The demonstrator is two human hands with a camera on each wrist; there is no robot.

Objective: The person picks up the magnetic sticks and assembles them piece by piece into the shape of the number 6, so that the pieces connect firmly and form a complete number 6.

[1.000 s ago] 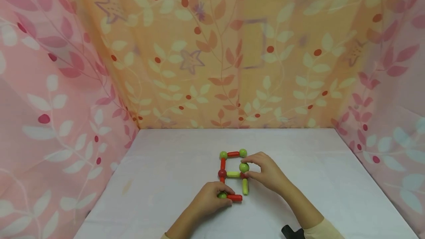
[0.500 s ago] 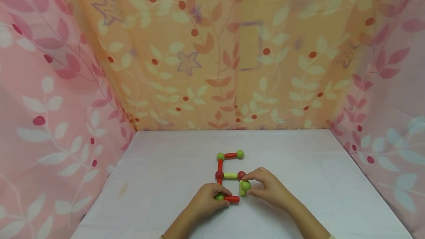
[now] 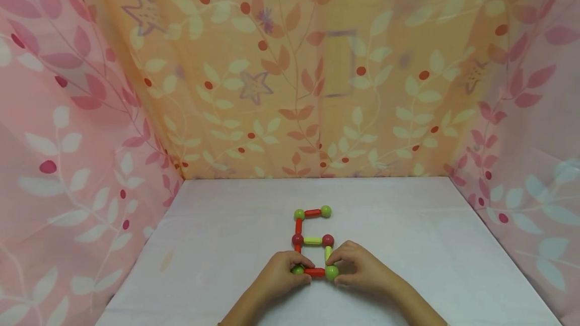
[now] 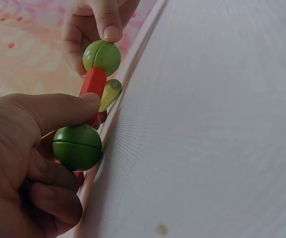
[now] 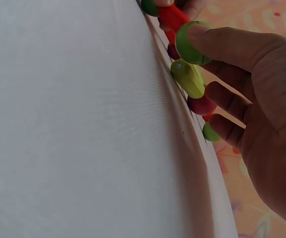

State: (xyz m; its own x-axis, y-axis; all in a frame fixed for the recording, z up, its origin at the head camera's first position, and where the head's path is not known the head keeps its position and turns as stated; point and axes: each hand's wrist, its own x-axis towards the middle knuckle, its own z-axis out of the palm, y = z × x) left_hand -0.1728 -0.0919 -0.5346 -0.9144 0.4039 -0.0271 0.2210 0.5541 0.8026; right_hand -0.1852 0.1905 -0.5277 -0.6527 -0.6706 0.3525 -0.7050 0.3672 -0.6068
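My left hand (image 3: pixel 278 271) grips the green ball (image 4: pixel 77 147) at the near left corner of a figure of magnetic rods and balls, its thumb lying on the red rod (image 4: pixel 93 89). At that rod's other end my right hand (image 3: pixel 362 268) pinches another green ball (image 3: pixel 332 272) between thumb and fingers. Close by that ball is the yellow-green rod (image 5: pixel 188 79), its end with a small metal dot showing in the right wrist view. A dark red ball (image 3: pixel 328 240) sits at this rod's far end.
Farther back, the figure runs on through a second dark red ball (image 3: pixel 297 239), a yellow-green crossbar (image 3: pixel 312 241), red rods and two green balls, one at the top right end (image 3: pixel 325 211). A white cloth (image 3: pixel 217 235) covers the table; patterned curtains (image 3: pixel 254 114) stand around it.
My right hand has brought its green ball from beside the right dark red ball toward me, to the end of the near red rod. My left hand has kept its grip.
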